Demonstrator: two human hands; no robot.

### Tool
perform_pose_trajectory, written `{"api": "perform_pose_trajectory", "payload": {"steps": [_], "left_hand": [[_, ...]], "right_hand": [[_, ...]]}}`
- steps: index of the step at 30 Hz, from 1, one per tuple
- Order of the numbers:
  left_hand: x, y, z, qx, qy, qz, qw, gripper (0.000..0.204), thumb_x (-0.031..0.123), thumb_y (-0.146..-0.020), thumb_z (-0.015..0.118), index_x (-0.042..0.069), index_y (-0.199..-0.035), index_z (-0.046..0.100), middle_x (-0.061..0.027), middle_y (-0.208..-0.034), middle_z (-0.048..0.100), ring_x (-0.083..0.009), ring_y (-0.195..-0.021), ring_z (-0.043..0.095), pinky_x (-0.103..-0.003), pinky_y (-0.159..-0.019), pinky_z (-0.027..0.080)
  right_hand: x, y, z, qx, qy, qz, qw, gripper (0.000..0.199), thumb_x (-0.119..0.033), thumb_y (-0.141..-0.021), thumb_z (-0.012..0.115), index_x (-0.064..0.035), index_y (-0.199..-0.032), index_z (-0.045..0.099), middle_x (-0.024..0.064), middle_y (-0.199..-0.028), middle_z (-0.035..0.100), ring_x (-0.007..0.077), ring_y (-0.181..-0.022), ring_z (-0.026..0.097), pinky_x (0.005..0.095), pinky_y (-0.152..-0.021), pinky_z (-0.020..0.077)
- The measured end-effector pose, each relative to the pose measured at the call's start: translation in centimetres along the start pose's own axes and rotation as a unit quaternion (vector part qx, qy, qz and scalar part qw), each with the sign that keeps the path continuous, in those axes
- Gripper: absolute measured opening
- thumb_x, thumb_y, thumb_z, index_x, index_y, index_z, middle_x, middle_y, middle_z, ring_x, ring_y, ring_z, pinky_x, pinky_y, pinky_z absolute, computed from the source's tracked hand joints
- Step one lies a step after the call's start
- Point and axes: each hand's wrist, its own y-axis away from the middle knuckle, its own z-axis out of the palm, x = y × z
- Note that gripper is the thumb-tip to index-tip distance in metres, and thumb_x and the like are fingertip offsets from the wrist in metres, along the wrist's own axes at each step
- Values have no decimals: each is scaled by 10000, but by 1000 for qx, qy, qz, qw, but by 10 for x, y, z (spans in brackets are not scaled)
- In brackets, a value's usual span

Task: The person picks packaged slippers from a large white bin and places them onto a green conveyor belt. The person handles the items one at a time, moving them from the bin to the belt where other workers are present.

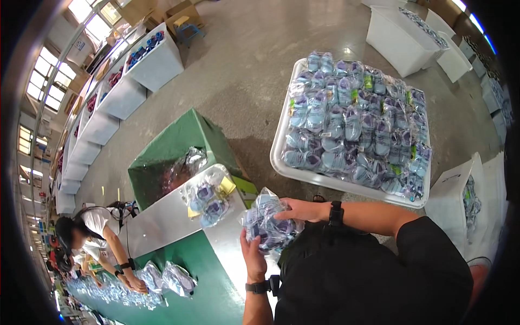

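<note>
At the end of the counter [168,222], in front of the person's torso, bagged shoes [265,216], light blue and purple in clear film, are held between both hands. The left hand [253,259] is partly closed, fingers and thumb against the lower left side of the package. The right hand [298,210] is partly closed, fingers laid over its upper right side. Contact between package and counter cannot be determined.

A second bagged pair [210,205] lies on the metal corner of the counter, left of the held package, beside a yellow piece [226,186]. Behind that corner stands a green bin [219,143] containing clear film [193,161]. Forward and right, a white tub [277,154] carries rows of packed shoes [352,122] in similar bags. At far left, a co-worker [100,223] leans over the green surface [208,271], hands at other bagged items [177,279].
</note>
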Motion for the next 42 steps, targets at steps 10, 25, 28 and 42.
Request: {"api": "perform_pose_trajectory", "payload": {"steps": [10, 25, 28, 42], "left_hand": [[-13, 2, 10, -35, -64, -110, 991, 460, 226, -1068, 579, 2, -1460, 490, -140, -1247, 661, -240, -1069, 680, -346, -868, 582], [-2, 75, -87, 192, -95, -68, 974, 438, 257, -1026, 645, 10, -1375, 550, -142, -1159, 673, -254, -1009, 682, -377, -836, 575], [3, 84, -112, 218, -107, -58, 968, 451, 262, -1018, 646, -9, -1365, 548, -155, -1158, 672, -263, -1002, 686, -371, -833, 577], [39, 61, -299, 316, -288, -56, 902, 456, 317, -978, 704, 36, -1329, 623, -65, -1106, 708, -166, -934, 682, -316, -751, 553]], "right_hand": [[-1, 12, -106, 203, -120, 1, 972, 233, -191, -925, 709, -107, -1127, 627, 11, -942, 643, 114, -645, 579, 245, -521, 475], [65, -17, -220, 418, -129, 36, 899, 723, -280, -960, 723, -5, -1513, 347, 205, -1297, 568, 311, -1087, 653, 455, -898, 583], [86, -9, -222, 382, -94, 31, 919, 746, -278, -955, 728, 11, -1524, 342, 189, -1233, 612, 274, -994, 681, 407, -820, 597], [133, 72, -225, 392, 66, 77, 914, 450, -197, -976, 623, -28, -1375, 502, 56, -893, 631, 147, -674, 653, 267, -517, 528]]}}
